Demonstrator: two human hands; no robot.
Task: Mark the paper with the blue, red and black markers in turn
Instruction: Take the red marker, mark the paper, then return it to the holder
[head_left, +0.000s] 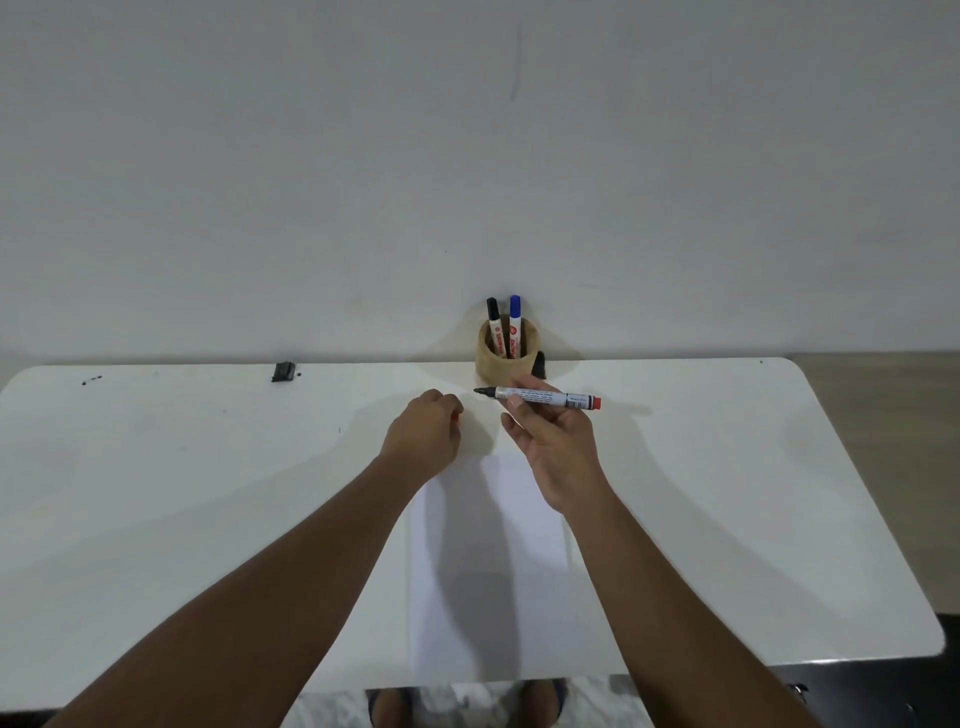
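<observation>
My right hand (550, 441) holds the red marker (540, 399) level above the table, its dark tip bare and pointing left, its red end to the right. My left hand (426, 434) is closed just left of that tip, with a bit of red showing between the fingers, likely the marker's cap. A white sheet of paper (488, 571) lies on the table beneath and in front of both hands. The black marker (493, 322) and the blue marker (515, 322) stand capped in a round wooden holder (506, 361) at the table's far edge.
The white table (208, 493) stands against a pale wall. A small black object (283, 371) lies at the far left edge, and another dark object (539, 365) sits right of the holder. My feet (467, 706) show below the front edge.
</observation>
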